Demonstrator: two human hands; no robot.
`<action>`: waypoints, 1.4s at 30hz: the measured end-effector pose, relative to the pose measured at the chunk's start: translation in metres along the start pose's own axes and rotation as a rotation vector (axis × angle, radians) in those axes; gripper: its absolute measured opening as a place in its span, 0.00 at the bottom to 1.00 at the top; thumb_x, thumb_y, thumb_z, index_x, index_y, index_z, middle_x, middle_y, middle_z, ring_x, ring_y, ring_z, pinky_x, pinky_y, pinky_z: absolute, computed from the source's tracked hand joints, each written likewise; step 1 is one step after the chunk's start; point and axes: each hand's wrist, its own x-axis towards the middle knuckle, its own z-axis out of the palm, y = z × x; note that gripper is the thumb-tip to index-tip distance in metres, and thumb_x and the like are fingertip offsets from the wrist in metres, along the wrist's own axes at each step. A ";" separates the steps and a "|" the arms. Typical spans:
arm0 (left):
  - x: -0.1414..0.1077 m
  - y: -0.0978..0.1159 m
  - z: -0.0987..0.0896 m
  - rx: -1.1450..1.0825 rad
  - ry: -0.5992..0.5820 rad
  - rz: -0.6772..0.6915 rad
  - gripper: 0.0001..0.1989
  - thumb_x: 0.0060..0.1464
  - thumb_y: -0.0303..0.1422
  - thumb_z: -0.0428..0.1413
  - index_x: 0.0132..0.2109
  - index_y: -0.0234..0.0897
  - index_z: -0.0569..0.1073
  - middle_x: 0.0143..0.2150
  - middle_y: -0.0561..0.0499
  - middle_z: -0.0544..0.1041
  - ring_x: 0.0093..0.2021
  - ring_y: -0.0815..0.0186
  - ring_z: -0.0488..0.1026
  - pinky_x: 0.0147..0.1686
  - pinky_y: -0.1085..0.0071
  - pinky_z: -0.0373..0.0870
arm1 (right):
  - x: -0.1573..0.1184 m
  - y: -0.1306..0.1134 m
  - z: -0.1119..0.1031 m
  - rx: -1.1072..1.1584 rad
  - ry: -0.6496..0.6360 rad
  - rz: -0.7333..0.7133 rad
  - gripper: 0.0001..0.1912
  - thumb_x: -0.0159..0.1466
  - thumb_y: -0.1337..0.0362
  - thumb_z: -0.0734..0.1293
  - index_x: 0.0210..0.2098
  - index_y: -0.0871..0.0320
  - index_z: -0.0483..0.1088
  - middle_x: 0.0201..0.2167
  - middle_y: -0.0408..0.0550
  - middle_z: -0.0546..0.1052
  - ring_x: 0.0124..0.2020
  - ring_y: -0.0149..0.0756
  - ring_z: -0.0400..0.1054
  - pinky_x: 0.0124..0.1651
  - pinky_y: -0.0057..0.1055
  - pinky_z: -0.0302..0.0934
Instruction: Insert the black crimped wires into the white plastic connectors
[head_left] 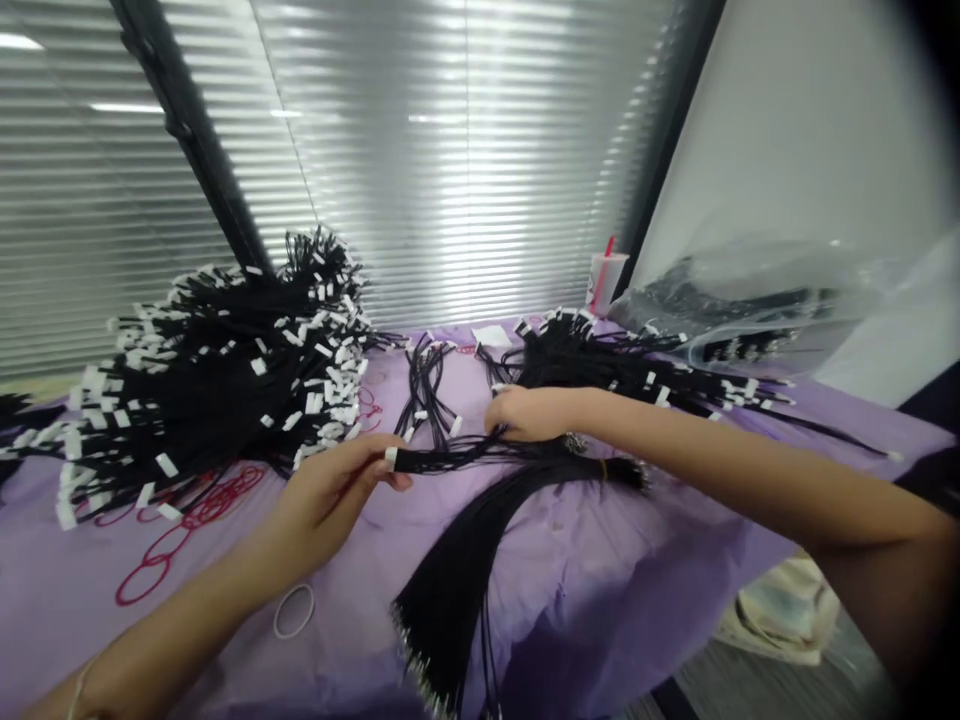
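Observation:
My left hand pinches the white-tagged end of a thin bunch of black cords between thumb and fingers. The bunch runs across to my right hand, whose fingers close on its strands. Just below lies a long bundle of black cords, tied with a yellow band and ending in small metal tips at both ends. A large heap of black cords with white tags fills the left of the table. Another white-tagged heap lies behind my right hand.
A purple cloth covers the table. Red rubber bands and a pale rubber band lie on it. A small bunch of cords lies at the back. A clear plastic bag and a cup with a red straw stand beyond, before window blinds.

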 end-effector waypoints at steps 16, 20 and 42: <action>0.057 0.002 0.054 -0.190 0.067 -0.272 0.27 0.57 0.45 0.48 0.57 0.29 0.64 0.56 0.32 0.72 0.57 0.50 0.70 0.56 0.49 0.66 | -0.064 0.008 -0.158 -0.335 0.241 0.503 0.21 0.66 0.50 0.56 0.39 0.59 0.73 0.37 0.49 0.76 0.35 0.30 0.65 0.39 0.28 0.55; 0.063 0.034 0.089 0.004 -0.300 -0.027 0.34 0.56 0.44 0.52 0.65 0.30 0.60 0.68 0.36 0.57 0.69 0.52 0.52 0.68 0.53 0.46 | -0.081 0.063 -0.159 -0.423 0.290 0.793 0.20 0.66 0.52 0.59 0.39 0.64 0.70 0.37 0.50 0.74 0.39 0.31 0.67 0.47 0.34 0.62; 0.078 -0.037 0.065 0.525 -0.234 0.048 0.16 0.59 0.31 0.49 0.51 0.28 0.73 0.54 0.33 0.73 0.56 0.50 0.69 0.57 0.51 0.64 | -0.035 -0.030 -0.040 -0.245 0.190 0.274 0.19 0.66 0.58 0.55 0.48 0.59 0.70 0.45 0.54 0.73 0.47 0.41 0.68 0.52 0.37 0.60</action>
